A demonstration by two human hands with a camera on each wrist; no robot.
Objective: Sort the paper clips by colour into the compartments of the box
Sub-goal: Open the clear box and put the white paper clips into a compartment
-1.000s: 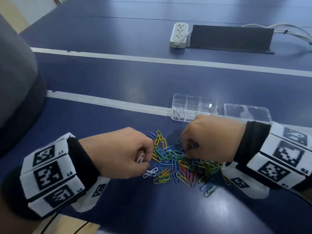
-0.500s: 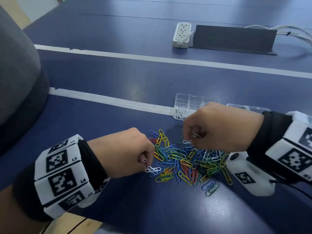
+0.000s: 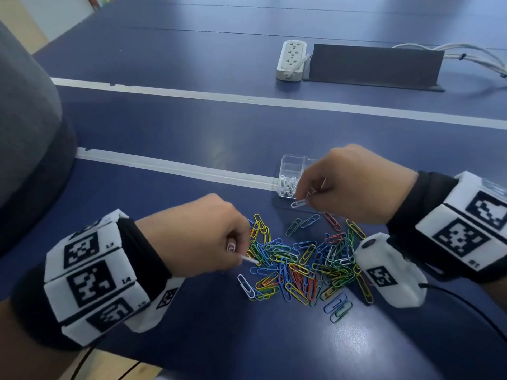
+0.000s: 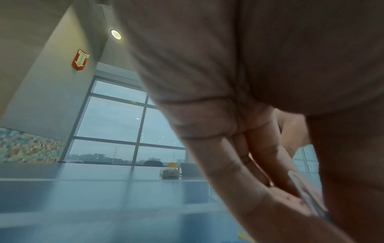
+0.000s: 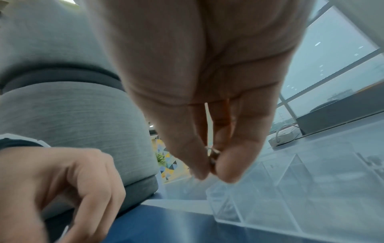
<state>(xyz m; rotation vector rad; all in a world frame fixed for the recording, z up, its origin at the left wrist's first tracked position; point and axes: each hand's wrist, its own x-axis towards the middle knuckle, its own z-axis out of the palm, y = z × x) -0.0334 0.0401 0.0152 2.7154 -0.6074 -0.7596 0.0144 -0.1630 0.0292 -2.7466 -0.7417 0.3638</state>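
Observation:
A heap of paper clips (image 3: 301, 267) in several colours lies on the blue table. Behind it stands a clear compartment box (image 3: 289, 165); its near-left compartment holds white clips (image 3: 287, 185). My right hand (image 3: 304, 197) pinches a white clip (image 3: 298, 203) just in front of that compartment; the right wrist view shows the fingertips (image 5: 225, 171) pressed together over the box (image 5: 290, 189). My left hand (image 3: 238, 250) is curled at the heap's left edge and pinches a white clip (image 3: 250, 260), also seen in the left wrist view (image 4: 307, 197).
A white power strip (image 3: 291, 60) and a dark cable cover (image 3: 375, 67) lie at the back of the table. White tape lines (image 3: 192, 94) cross the table. A grey cushioned seat (image 3: 27, 127) stands at the left. A lone white clip (image 3: 245, 286) lies at the heap's near-left.
My right hand has lifted from the heap and moved back towards the box with a white clip. My left hand stayed at the heap's left edge and took up a white clip.

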